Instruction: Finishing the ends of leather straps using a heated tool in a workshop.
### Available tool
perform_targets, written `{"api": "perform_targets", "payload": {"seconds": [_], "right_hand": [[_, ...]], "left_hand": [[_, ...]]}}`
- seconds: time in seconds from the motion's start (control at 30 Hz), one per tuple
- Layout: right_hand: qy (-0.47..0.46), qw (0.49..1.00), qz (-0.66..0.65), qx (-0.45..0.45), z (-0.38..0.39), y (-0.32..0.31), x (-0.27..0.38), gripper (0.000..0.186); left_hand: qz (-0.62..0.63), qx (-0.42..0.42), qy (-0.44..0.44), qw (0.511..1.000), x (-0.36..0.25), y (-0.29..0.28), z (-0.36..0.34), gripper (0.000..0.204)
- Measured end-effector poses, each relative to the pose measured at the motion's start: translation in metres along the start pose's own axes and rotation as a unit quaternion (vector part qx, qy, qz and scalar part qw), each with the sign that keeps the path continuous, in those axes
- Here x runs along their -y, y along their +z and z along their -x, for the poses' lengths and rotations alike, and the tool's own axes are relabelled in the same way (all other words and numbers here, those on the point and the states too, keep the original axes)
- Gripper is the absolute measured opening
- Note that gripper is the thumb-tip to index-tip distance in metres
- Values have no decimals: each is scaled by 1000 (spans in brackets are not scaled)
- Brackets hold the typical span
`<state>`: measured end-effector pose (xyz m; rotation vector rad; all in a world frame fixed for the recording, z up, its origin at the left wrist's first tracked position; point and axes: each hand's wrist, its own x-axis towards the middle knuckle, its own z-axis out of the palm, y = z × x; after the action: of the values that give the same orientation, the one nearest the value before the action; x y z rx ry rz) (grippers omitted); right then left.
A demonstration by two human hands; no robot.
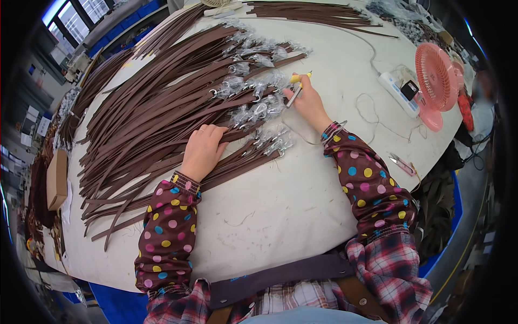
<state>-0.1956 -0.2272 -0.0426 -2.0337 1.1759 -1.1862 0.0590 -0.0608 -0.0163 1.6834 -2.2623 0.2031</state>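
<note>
Right hand [308, 101] with fingers clamped on a silver-and-yellow tool [294, 97], left hand [203, 151] on brown straps [145, 102], its grip unclear

The left hand [203, 150] lies palm down, well to the left of the pink fan [434, 75] and nearer the body — fingers side by side and gently bent, thumb held a little apart. Its wrist is almost straight, in line with the left forearm [167, 227]. The right hand [308, 102] sits closer to the fan, on its left, reaching farther forward — thumb and index finger drawn together in a pinch, the other fingers mostly hidden. The right forearm [369, 186] slants forward and inward, on the fan's near left side.
</note>
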Motion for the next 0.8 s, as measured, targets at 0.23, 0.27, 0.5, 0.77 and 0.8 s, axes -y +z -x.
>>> {"api": "perform_targets", "payload": {"seconds": [0.23, 0.27, 0.5, 0.77, 0.8], "right_hand": [[49, 996, -56, 54, 13, -2, 0, 39], [48, 996, -56, 56, 17, -2, 6, 39], [42, 990, -113, 73, 40, 12, 44, 35], [-13, 998, 24, 51, 40, -5, 51, 30], [-94, 994, 47, 1, 44, -4, 51, 30]], "left_hand": [[5, -14, -19, 1000, -14, -4, -3, 49], [-6, -13, -35, 999, -14, -3, -4, 53], [-30, -3, -32, 999, -11, 5, -3, 60], [97, 8, -55, 994, -15, -3, -3, 54], [142, 30, -54, 988, -16, -6, -1, 53]]}}
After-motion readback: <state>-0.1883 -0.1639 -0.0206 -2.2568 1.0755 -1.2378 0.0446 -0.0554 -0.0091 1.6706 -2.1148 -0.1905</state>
